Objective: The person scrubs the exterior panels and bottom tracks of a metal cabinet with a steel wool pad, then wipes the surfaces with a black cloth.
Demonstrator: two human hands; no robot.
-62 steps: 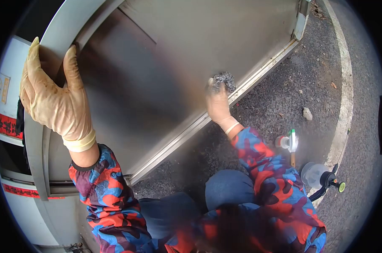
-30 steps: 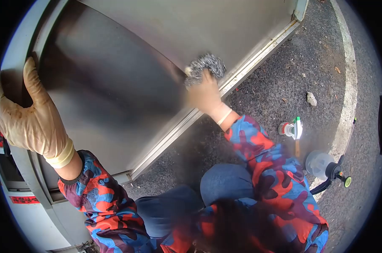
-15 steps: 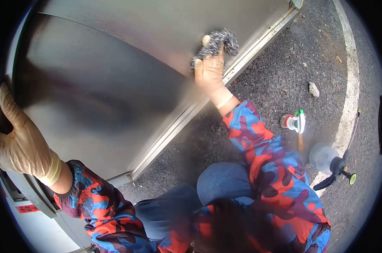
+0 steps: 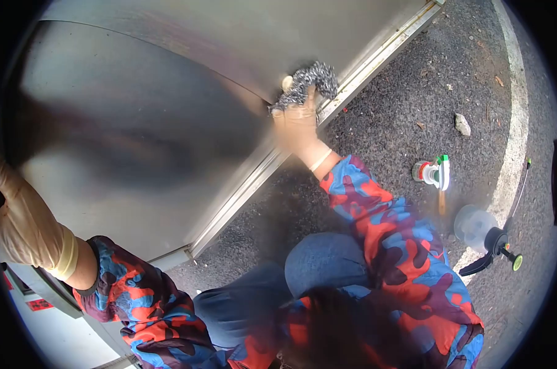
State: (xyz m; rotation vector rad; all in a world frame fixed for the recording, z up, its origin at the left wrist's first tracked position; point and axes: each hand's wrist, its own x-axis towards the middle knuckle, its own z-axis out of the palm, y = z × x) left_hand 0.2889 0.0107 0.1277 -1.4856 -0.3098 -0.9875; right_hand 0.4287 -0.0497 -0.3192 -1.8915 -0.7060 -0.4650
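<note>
My right hand (image 4: pixel 296 126), in a thin pale glove, presses a grey speckled steel wool scrubber (image 4: pixel 318 79) against a large grey metal panel (image 4: pixel 118 92), close to its lower rail. The fingers are partly hidden by the scrubber. At the far left, my gloved left hand (image 4: pixel 29 227) grips the panel's side edge; its fingertips are cut off by the edge of the view. A dark smudge or shadow spreads over the panel between the two hands.
On the asphalt (image 4: pixel 389 117) to the right lie a small trigger spray bottle (image 4: pixel 431 172), a clear pump sprayer (image 4: pixel 475 227) with a thin wand, and a pale stone (image 4: pixel 462 125). A white painted line (image 4: pixel 513 135) runs behind them. My bent knees (image 4: pixel 324 264) are below the panel.
The right hand and scrubber have slid slightly down and left along the panel's lower edge. My left hand sits a little lower and farther left in view, still at the panel's edge.
</note>
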